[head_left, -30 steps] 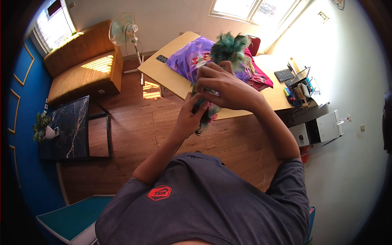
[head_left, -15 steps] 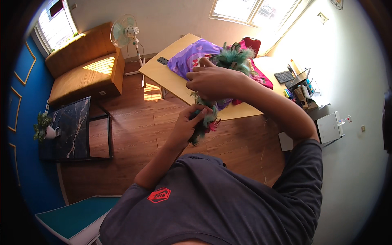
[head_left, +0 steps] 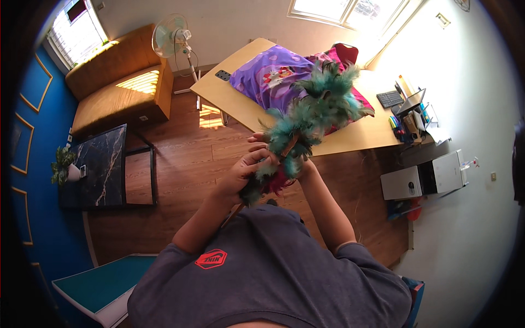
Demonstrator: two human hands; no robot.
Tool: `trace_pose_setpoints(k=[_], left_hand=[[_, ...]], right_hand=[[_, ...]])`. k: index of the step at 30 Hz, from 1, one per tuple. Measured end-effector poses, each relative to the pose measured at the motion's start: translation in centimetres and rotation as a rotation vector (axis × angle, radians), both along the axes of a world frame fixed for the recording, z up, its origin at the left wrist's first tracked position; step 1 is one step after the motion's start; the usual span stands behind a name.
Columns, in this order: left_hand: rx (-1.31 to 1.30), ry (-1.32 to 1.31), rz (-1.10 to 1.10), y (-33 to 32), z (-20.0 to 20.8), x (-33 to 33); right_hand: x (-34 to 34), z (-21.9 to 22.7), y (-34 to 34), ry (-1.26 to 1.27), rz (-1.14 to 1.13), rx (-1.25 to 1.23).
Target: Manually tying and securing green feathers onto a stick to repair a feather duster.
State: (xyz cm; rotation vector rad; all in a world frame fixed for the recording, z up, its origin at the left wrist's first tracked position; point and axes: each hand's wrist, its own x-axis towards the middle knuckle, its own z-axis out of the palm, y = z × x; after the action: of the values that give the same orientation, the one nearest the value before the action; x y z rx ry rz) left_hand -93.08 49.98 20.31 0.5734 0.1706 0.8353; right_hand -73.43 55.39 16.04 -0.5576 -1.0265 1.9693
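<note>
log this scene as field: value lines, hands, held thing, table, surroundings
Left hand: gripping the feather duster
Right hand: at the duster, mostly hidden behind it, grip unclear
Duster: mostly green feathers, brown handle
Pale table: purple printed fabric on top
Left side: pedestal fan, brown sofa
Right side: black keyboard

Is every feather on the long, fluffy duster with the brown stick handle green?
No: the long, fluffy duster is mostly green, but a tuft of magenta feathers shows beside the person's left grip.

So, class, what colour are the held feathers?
Mostly green feathers, some pinkish-red; best seen in head view.
</note>
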Motion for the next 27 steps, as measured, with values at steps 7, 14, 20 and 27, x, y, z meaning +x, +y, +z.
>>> trace_pose_setpoints(k=[7, 14, 20, 27], left_hand=[[-0.082, -0.057, -0.075, -0.2, -0.7, 0.3], [-0.067, -0.042, -0.02, -0.6, -0.8, -0.9], [-0.023, -0.044, -0.026, -0.8, -0.5, -1.0], [-0.069, -0.008, -0.026, -0.3, -0.5, -0.4]], right_hand=[[1.4, -6.9, 3.8, 0.32, 0.266, 0.122], [3.2, -5.6, 4.2, 0.266, 0.268, 0.247], [2.6, -1.9, 5.7, 0.14, 0.292, -0.092], [4.9, -7.4, 6.5, 0.169, 0.322, 0.171]])
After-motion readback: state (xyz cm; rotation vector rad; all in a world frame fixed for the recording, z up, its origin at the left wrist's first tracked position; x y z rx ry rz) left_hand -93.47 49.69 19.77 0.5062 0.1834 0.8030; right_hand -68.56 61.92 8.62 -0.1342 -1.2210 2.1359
